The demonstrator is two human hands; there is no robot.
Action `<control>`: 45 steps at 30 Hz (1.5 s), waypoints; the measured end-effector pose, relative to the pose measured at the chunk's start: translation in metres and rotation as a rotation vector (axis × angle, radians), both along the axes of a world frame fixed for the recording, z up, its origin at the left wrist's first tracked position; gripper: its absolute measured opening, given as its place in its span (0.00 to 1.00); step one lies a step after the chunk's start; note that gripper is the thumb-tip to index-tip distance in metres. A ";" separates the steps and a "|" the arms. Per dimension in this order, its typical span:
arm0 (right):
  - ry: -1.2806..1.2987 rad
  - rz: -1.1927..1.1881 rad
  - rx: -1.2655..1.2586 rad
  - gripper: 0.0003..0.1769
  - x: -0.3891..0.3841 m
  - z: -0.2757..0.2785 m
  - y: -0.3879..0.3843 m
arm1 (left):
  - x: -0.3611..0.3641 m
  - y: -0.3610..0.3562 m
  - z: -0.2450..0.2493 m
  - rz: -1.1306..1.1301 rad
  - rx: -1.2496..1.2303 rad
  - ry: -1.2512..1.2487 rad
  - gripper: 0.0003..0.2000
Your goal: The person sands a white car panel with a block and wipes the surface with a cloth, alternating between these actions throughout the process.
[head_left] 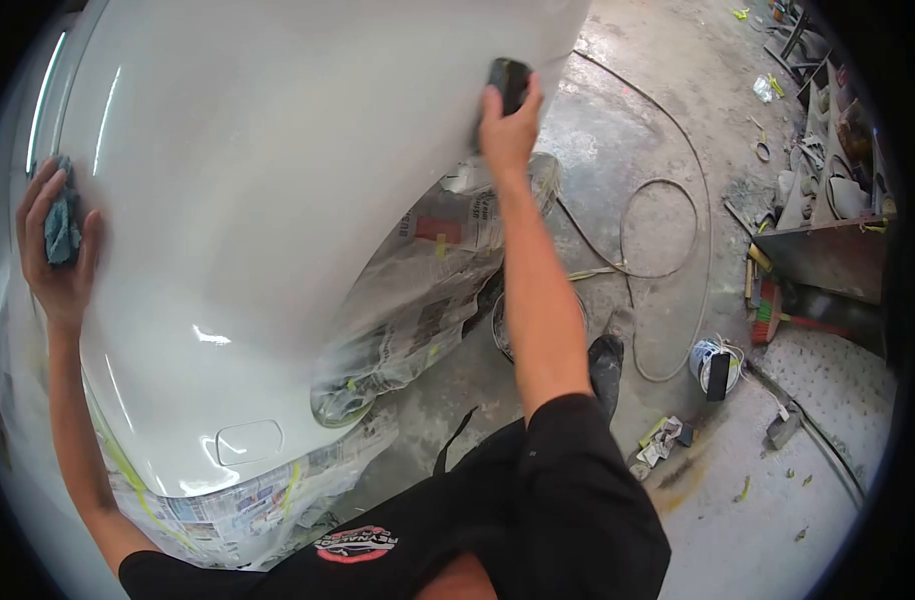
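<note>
A pale grey-white car body panel (pixel 247 200) fills the left and middle of the view. Against its left side, my left hand (pixel 62 240) is closed around a crumpled blue-green cloth (pixel 62 215). My right hand (pixel 510 125) grips a dark block (pixel 508 82) at the panel's right edge, fingers wrapped round its sides. Newspaper and clear plastic (pixel 427 280) cover the area under the panel's curved wheel-arch edge. More newspaper (pixel 247 510) is taped along the lower edge, below a rounded-square outline (pixel 249 442) in the panel.
A hose (pixel 692 150) loops over the concrete floor (pixel 637 120) at right. A white bucket (pixel 715 368) with a dark object on it stands there, near crumpled paper (pixel 659 440). Clutter and a metal bin (pixel 827 262) line the far right. A dark shoe (pixel 605 365) shows beside my right arm.
</note>
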State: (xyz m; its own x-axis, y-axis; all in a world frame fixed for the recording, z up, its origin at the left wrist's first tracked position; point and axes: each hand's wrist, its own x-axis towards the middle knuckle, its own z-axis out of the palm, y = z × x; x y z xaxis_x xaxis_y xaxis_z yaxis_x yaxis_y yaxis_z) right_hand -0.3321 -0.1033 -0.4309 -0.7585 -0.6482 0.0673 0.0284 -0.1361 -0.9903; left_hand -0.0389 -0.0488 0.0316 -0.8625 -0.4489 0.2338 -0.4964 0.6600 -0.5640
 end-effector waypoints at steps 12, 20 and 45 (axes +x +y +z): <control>0.408 0.037 -0.201 0.41 0.078 0.059 0.076 | -0.009 0.002 -0.005 -0.029 -0.002 0.050 0.26; 0.297 -0.130 -0.069 0.41 0.044 0.086 0.019 | -0.006 -0.002 -0.009 -0.048 0.000 0.106 0.26; 0.305 0.051 -0.017 0.41 0.039 0.162 0.027 | -0.008 -0.002 -0.008 -0.158 -0.006 0.127 0.23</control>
